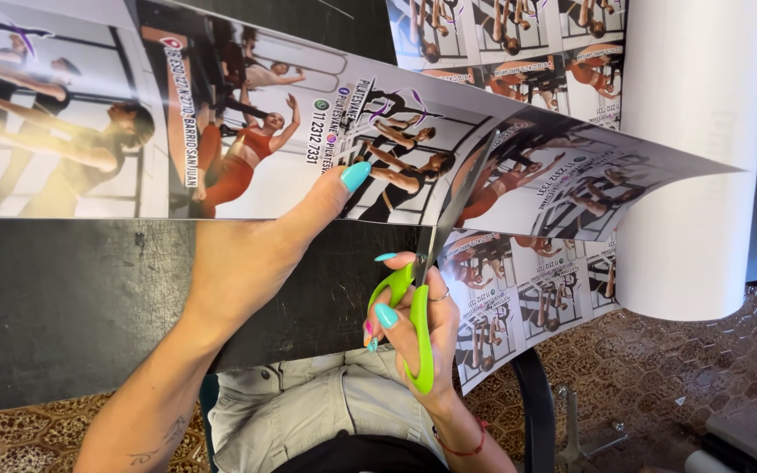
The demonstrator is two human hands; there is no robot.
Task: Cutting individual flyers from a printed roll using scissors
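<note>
My left hand (251, 250) holds the near edge of a large glossy printed sheet (247, 123) covered with photo panels, thumb pressed on top. My right hand (413, 320) grips green-handled scissors (418, 328) with fingers through the loops. The scissor blades (457, 206) point away from me and cut into the sheet between two rows of small printed cards (562, 175). The cut strip lifts to the right of the blades. Both hands have turquoise nails.
A dark worktop (63, 298) lies under the sheet. A wide white paper roll (703, 149) stands at the right, with more printed cards (527, 289) beneath it. Patterned brown floor (659, 368) and a chair frame (536, 403) lie below.
</note>
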